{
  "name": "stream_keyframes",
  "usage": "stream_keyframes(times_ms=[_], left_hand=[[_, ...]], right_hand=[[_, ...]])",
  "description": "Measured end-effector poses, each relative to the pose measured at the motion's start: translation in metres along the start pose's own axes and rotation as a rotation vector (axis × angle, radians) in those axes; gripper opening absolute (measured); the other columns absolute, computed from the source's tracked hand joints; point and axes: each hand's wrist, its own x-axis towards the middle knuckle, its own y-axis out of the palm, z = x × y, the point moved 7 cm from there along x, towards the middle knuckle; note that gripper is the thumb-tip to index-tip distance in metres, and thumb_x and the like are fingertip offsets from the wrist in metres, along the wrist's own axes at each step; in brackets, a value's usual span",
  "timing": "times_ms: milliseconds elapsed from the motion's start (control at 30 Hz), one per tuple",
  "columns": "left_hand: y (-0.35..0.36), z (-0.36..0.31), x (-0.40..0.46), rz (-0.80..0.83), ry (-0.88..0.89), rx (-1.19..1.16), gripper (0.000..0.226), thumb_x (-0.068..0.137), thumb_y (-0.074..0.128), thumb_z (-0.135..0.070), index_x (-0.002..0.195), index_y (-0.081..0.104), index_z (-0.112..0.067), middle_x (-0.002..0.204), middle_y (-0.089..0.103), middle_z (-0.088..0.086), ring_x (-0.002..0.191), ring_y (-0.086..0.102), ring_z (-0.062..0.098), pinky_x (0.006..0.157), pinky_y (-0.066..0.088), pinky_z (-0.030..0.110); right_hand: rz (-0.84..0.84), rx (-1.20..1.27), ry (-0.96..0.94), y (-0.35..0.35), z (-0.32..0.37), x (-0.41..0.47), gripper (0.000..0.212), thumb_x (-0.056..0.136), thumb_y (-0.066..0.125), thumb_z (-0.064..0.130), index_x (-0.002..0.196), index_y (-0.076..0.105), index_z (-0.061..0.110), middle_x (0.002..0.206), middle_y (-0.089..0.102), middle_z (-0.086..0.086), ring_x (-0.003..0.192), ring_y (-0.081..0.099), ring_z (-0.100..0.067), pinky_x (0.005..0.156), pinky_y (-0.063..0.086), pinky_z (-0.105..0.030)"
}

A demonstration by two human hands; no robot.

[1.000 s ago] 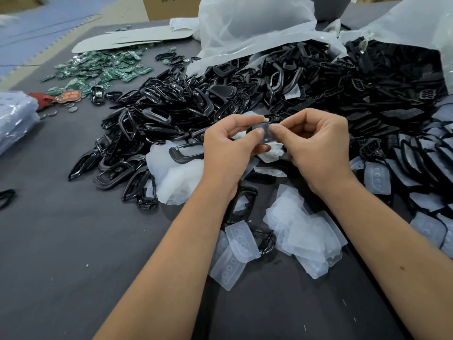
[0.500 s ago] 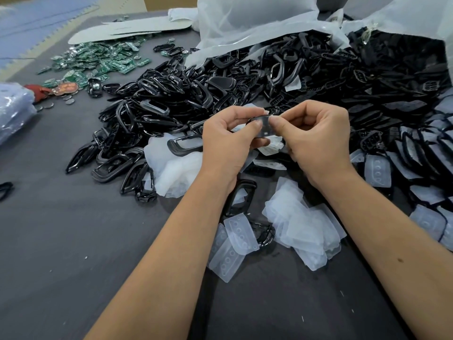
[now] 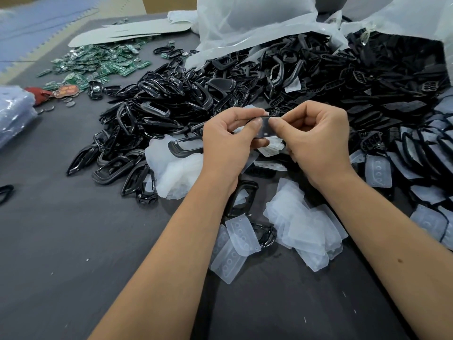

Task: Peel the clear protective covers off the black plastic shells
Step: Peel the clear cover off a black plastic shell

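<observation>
two bare forearms, sleeveless to the frame edge, hands [image 3: 269,138] without gloves, rings or watch

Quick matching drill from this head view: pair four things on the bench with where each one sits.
Things:
1. green circuit boards
2. black plastic shell with its clear cover
3. loose clear covers
4. white plastic bag

Places:
A. pinched between left hand and right hand
B. far left of the table
C. heaped under the right forearm
D. at the back, above the black pile

Pairs: 1-B, 2-A, 3-C, 4-D
</observation>
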Motion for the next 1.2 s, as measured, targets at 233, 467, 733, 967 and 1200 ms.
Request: stream_keyframes(times_ms=[233, 467, 733, 967, 1200], left_hand=[[0.0014, -0.0031, -0.0032, 0.01, -0.008, -0.028, 0.018, 0.09, 0.071, 0.008, 0.097, 0.077, -0.008, 0.094, 0.077, 0.015, 0.065, 0.07, 0.02, 0.066, 0.059, 0.027], [0.001, -0.0054, -0.0042, 0.017, -0.024, -0.048, 0.024, 0.087, 0.068, 0.015, 0.096, 0.075, -0.006, 0.091, 0.077, 0.015, 0.06, 0.068, 0.019, 0.064, 0.058, 0.025], [0.001, -0.0062, -0.0052, 0.037, -0.031, -0.062, 0.023, 0.09, 0.065, 0.013, 0.101, 0.073, -0.006, 0.096, 0.077, 0.015, 0.063, 0.068, 0.019, 0.064, 0.057, 0.024], [0.0017, -0.0053, -0.0039, 0.057, -0.024, -0.095, 0.024, 0.091, 0.065, 0.012, 0.099, 0.075, -0.008, 0.099, 0.078, 0.01, 0.067, 0.071, 0.021, 0.072, 0.061, 0.03], [0.0035, -0.0058, -0.0047, 0.033, -0.003, -0.085, 0.014, 0.089, 0.072, 0.009, 0.095, 0.074, -0.004, 0.101, 0.075, 0.02, 0.066, 0.069, 0.022, 0.063, 0.058, 0.025]], right_hand=[[-0.015, -0.007, 0.001, -0.001, 0.0001, 0.0, 0.021, 0.081, 0.087, 0.034, 0.072, 0.073, 0.023, 0.066, 0.073, 0.003, 0.054, 0.067, -0.015, 0.053, 0.052, -0.029], [-0.006, 0.013, 0.013, -0.0005, -0.0005, -0.0009, 0.02, 0.08, 0.088, 0.032, 0.073, 0.073, 0.022, 0.069, 0.075, 0.003, 0.06, 0.071, -0.017, 0.056, 0.055, -0.031], [0.063, 0.259, 0.169, 0.0023, -0.007, -0.0015, 0.024, 0.081, 0.09, 0.021, 0.081, 0.067, 0.015, 0.064, 0.067, -0.001, 0.047, 0.054, -0.01, 0.039, 0.041, -0.021], [0.194, 0.385, 0.22, 0.0084, -0.0074, 0.0006, 0.006, 0.094, 0.076, 0.013, 0.09, 0.073, 0.009, 0.072, 0.069, -0.004, 0.059, 0.064, -0.017, 0.043, 0.045, -0.023], [0.133, 0.272, 0.159, 0.0064, -0.0094, -0.0003, 0.012, 0.094, 0.077, 0.009, 0.085, 0.07, 0.003, 0.063, 0.067, -0.005, 0.048, 0.059, -0.014, 0.04, 0.044, -0.023]])
